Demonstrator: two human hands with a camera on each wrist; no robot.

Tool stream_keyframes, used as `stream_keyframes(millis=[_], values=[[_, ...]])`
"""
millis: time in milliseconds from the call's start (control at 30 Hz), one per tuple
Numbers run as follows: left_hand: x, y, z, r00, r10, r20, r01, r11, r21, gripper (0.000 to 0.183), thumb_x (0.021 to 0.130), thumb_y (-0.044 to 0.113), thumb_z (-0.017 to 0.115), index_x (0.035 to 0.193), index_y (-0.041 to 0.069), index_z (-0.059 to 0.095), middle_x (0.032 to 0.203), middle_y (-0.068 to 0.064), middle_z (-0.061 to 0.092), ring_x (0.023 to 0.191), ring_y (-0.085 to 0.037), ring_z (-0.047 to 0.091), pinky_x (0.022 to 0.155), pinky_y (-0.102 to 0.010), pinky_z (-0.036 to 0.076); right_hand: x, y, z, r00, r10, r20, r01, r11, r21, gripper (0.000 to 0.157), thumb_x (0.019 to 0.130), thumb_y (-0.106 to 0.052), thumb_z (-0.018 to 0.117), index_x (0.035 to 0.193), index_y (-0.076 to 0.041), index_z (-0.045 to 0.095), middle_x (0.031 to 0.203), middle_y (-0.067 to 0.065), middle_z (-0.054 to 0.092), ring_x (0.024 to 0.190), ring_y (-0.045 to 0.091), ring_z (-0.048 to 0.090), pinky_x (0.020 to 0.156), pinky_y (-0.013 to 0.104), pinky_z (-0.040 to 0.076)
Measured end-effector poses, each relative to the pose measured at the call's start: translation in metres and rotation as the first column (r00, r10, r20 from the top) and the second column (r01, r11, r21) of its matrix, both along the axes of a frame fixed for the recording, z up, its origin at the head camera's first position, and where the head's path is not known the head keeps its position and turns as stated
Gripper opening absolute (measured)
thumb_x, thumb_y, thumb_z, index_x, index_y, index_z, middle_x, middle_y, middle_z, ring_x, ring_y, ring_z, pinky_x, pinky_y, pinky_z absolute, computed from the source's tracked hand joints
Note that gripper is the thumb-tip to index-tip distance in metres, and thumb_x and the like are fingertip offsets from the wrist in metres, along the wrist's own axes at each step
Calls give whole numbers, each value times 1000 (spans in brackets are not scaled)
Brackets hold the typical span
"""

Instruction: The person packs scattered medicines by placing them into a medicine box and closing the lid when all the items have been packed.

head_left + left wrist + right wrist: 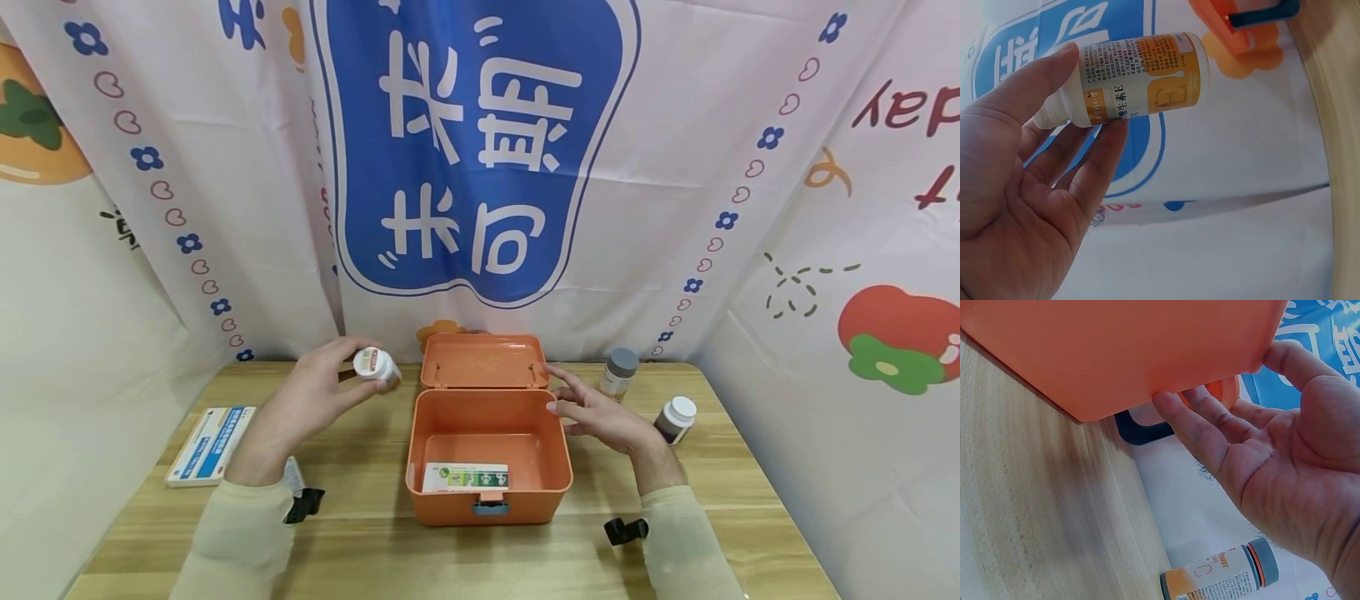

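Observation:
My left hand (322,387) holds a white pill bottle (377,367) above the table, left of the orange box. In the left wrist view the bottle (1141,78) shows an orange and white label with a big E, pinched between thumb and fingers of the left hand (1029,181). The orange box (489,508) stands with its lid (486,361) folded back. Inside lies a white and green carton (465,477). My right hand (600,412) touches the box's right side near the lid hinge, and in the right wrist view the fingers (1194,428) lie loosely extended against the wall.
A grey-capped bottle (618,374) and a white-capped dark bottle (676,419) stand to the right of the box. Blue and white cartons (213,446) lie at the left, partly behind the left forearm. A printed cloth (262,208) hangs behind the wooden table (360,550).

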State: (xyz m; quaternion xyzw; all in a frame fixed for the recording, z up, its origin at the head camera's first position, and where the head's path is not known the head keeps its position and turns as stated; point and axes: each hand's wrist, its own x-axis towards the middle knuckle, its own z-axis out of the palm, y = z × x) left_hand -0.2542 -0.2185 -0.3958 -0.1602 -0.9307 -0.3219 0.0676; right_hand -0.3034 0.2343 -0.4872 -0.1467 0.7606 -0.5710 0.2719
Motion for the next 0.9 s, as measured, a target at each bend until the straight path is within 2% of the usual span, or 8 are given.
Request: stream_keyframes(millis=[133, 367, 667, 900], values=[[1, 6, 2, 999, -16, -42, 16, 1000, 2, 48, 91, 32, 84, 134, 24, 64, 129, 2, 70, 124, -25, 66, 107, -55, 55, 1, -1, 0, 1000, 5, -4, -5, 1000, -11, 76, 108, -34, 61, 168, -40, 16, 159, 16, 46, 143, 31, 55, 110, 51, 57], [6, 17, 7, 999, -32, -37, 32, 999, 7, 48, 92, 32, 84, 135, 27, 63, 131, 3, 69, 125, -23, 66, 107, -54, 57, 1, -1, 0, 1000, 10, -10, -10, 1000, -20, 76, 108, -34, 61, 168, -39, 15, 158, 17, 47, 142, 31, 55, 110, 51, 57], [11, 30, 10, 994, -63, -93, 65, 998, 20, 46, 89, 25, 86, 130, 26, 66, 129, 3, 70, 119, -20, 69, 102, -49, 61, 1, 0, 0, 1000, 11, -9, -11, 1000, -20, 76, 108, -33, 61, 168, -39, 15, 159, 17, 45, 144, 32, 54, 111, 52, 57], [16, 41, 14, 991, -106, -86, 108, 994, 21, 44, 90, 24, 86, 129, 27, 66, 129, 4, 70, 120, -19, 69, 102, -47, 61, 0, 0, -1, 1000, 12, -10, -12, 1000, -22, 76, 108, -33, 61, 168, -39, 15, 161, 17, 45, 144, 32, 54, 111, 52, 56]])
